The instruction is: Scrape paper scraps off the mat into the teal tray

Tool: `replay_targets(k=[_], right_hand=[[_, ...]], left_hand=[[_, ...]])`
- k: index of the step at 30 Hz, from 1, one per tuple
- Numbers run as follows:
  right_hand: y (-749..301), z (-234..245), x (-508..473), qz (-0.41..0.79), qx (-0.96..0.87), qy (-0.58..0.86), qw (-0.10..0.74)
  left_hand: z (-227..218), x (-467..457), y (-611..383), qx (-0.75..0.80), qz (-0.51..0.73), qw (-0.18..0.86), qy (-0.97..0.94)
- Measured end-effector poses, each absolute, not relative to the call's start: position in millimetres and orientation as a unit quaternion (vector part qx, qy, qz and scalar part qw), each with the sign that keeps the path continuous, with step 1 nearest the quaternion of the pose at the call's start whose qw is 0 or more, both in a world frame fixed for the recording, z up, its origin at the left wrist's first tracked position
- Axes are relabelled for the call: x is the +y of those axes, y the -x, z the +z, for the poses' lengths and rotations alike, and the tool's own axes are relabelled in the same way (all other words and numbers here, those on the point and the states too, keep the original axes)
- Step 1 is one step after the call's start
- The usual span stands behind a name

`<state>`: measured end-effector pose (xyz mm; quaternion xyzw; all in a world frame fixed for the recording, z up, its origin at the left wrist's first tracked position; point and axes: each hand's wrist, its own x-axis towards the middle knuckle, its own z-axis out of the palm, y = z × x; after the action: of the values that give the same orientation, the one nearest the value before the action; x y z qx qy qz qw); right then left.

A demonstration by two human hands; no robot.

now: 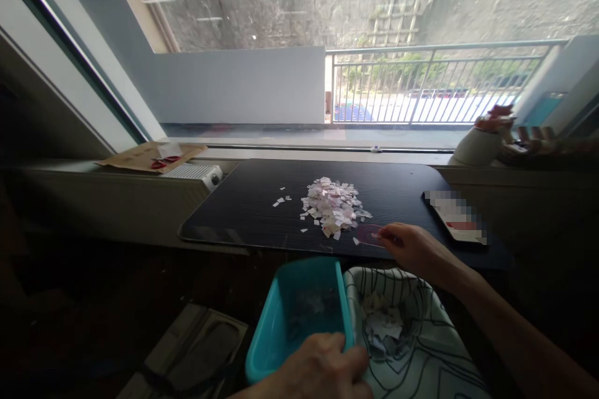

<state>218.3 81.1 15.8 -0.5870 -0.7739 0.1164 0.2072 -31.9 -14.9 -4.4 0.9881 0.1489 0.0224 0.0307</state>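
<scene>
A pile of small white and pink paper scraps [333,204] lies in the middle of a black tabletop [243,212]. My right hand [412,248] rests at the table's near edge, fingers pinched on a thin pinkish transparent piece [369,234] beside the pile. My left hand [322,366] grips the near rim of a teal plastic bin [290,318] held below the table edge. Next to the bin sits a white cloth with black lines [421,349], with some scraps [384,324] lying on it.
A few stray scraps [281,201] lie left of the pile. A white tray [456,217] sits at the table's right. On the windowsill are a cardboard sheet [150,156], a white radiator-like unit [196,173] and a white pot [480,143]. A dark bag [196,349] lies on the floor.
</scene>
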Motion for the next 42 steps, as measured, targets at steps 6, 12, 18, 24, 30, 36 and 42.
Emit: replay_targets(k=[6, 12, 18, 24, 30, 36, 42], right_hand=[[-222.5, 8.9, 90.7, 0.124, -0.760, 0.594, 0.234], [-223.2, 5.6, 92.5, 0.151, -0.752, 0.593, 0.244], [-222.1, 9.6, 82.8, 0.170, -0.763, 0.575, 0.243], [-225.4, 11.7, 69.0, 0.164, -0.770, 0.573, 0.225], [-230.5, 17.0, 49.4, 0.179, -0.765, 0.583, 0.206], [-219.8, 10.5, 55.9, 0.164, -0.768, 0.572, 0.239], [-221.8, 18.6, 54.2, 0.153, -0.773, 0.574, 0.225]], left_hand=[[8.5, -5.1, 37.7, 0.187, 0.003, 0.042, -0.982], [27.5, -3.6, 50.9, 0.219, -0.010, 0.112, -0.969], [29.1, 5.3, 41.0, 0.202, -0.060, 0.113, -0.971], [29.8, 14.4, 37.5, 0.224, -0.081, 0.117, -0.964], [27.0, 14.4, 43.7, 0.221, -0.081, 0.149, -0.960], [27.7, 14.7, 45.1, 0.236, -0.071, 0.165, -0.955], [26.7, 17.7, 44.9, 0.223, -0.057, 0.152, -0.961]])
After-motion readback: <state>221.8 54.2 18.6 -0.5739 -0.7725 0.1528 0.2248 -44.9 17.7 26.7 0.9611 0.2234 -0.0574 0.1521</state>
